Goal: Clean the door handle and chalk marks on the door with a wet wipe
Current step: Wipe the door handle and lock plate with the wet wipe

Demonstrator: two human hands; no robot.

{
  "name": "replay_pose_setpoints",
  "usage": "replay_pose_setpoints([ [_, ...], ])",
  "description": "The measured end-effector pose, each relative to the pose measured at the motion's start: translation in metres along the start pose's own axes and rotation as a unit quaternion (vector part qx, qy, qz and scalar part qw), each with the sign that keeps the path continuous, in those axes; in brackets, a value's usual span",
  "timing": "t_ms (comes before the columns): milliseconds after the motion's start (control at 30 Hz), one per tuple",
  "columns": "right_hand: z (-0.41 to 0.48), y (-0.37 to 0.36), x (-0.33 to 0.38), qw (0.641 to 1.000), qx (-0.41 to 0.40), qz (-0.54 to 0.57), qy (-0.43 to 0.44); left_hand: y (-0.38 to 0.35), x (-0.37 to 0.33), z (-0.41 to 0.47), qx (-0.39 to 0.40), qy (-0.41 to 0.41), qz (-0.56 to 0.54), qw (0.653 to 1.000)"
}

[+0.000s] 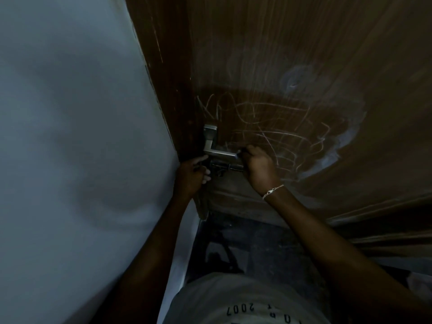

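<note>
We judge the handle (216,147) is in hand, our right hand (258,166) clenched on a barely visible wipe (238,156) at its right tip, left hand (190,176) loosely curled beside the door (304,54) edge; next comes the chalk (268,127).

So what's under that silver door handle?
A dark metal latch sits just below the door handle, between both hands; the right hand covers its end.
</note>
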State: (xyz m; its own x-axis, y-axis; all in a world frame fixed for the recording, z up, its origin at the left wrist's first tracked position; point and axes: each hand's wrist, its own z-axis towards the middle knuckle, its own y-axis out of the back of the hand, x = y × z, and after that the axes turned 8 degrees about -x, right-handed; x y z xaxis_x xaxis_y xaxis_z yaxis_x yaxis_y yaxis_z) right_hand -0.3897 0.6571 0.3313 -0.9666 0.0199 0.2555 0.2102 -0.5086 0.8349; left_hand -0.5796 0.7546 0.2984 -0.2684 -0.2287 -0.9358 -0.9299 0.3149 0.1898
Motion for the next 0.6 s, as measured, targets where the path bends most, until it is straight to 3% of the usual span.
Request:
replay_pose_setpoints([
  [167,-0.019,-0.002,-0.003,0.972,-0.071,0.105,-0.197,-0.019,0.021,-0.009,-0.036,0.009,0.018,0.999],
  [333,-0.037,-0.025,0.007,0.846,-0.075,0.321,-0.420,-0.049,0.052,0.011,-0.005,0.066,0.055,0.996],
  [467,-0.051,-0.049,0.007,0.810,-0.082,0.357,-0.458,-0.068,0.070,0.031,-0.012,0.130,0.041,0.991],
  [600,-0.061,-0.064,0.008,0.777,-0.078,0.395,-0.484,-0.084,0.094,0.047,-0.012,0.128,0.068,0.989],
])
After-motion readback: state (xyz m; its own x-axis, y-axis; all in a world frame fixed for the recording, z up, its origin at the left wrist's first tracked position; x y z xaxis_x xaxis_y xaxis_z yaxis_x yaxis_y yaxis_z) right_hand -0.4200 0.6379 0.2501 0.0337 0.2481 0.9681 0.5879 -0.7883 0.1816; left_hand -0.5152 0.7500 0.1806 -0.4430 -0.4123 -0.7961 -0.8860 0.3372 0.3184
